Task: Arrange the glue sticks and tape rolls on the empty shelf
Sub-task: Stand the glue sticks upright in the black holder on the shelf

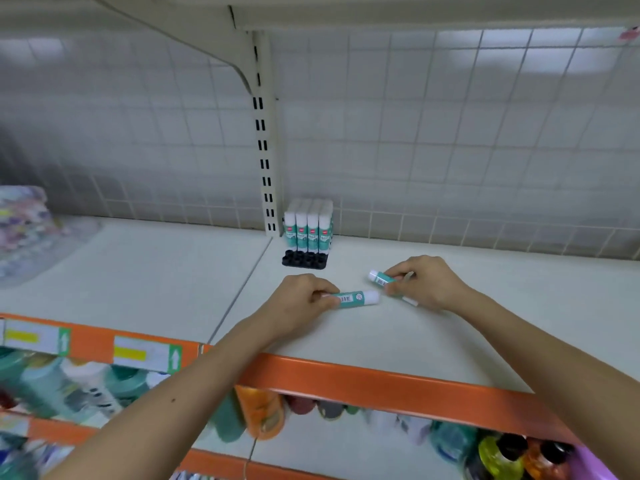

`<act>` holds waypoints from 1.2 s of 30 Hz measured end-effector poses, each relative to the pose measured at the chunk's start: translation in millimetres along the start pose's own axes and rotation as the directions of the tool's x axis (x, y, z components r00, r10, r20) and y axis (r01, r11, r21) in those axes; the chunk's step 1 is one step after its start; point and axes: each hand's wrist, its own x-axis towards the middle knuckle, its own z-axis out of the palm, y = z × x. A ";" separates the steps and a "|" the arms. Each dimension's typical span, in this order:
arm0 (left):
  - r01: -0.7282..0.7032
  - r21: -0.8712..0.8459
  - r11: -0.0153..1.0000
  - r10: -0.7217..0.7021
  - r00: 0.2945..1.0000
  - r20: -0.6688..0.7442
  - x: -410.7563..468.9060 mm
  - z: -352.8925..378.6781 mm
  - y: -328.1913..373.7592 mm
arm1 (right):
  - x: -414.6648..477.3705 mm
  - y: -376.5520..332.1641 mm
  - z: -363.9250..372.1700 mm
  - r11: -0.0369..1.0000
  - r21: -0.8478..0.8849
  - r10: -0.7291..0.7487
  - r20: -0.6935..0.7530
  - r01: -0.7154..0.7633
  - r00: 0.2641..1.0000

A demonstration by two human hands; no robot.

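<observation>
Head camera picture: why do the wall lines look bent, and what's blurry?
Head view: wide-angle lens bows the white gridded back wall; coloured bottles under the orange shelf edge are smeared; the upright block of teal-and-white glue sticks looks sharp.

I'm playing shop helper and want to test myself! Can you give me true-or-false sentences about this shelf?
1. The left hand holds a teal glue stick. True.
2. The right hand is empty. False: it grips a second glue stick.
3. The standing glue sticks sit in a black tray. True.
4. The shelf edge is blue. False: it is orange.
</observation>
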 end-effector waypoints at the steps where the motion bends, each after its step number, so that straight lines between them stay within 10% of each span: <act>1: 0.008 -0.007 1.000 -0.008 1.000 -0.011 -0.9 -3.7 -6.8 | 4.3 -5.0 3.6 1.000 0.008 -0.007 0.008 0.007 1.000; 18: -0.053 -0.096 0.994 0.053 0.999 -0.002 3.2 -55.8 -110.5 | 50.9 -78.4 67.9 0.997 0.081 0.002 0.009 -0.003 1.000; 30: -0.079 -0.251 0.965 0.015 0.969 -0.247 19.9 -48.8 -99.7 | 40.9 -93.8 59.4 0.851 0.524 0.087 -0.066 -0.040 0.994; 36: -0.022 -0.396 0.918 -0.025 0.993 -0.111 20.5 -48.5 -93.4 | 43.7 -98.4 46.7 0.892 0.446 0.007 -0.167 0.069 0.986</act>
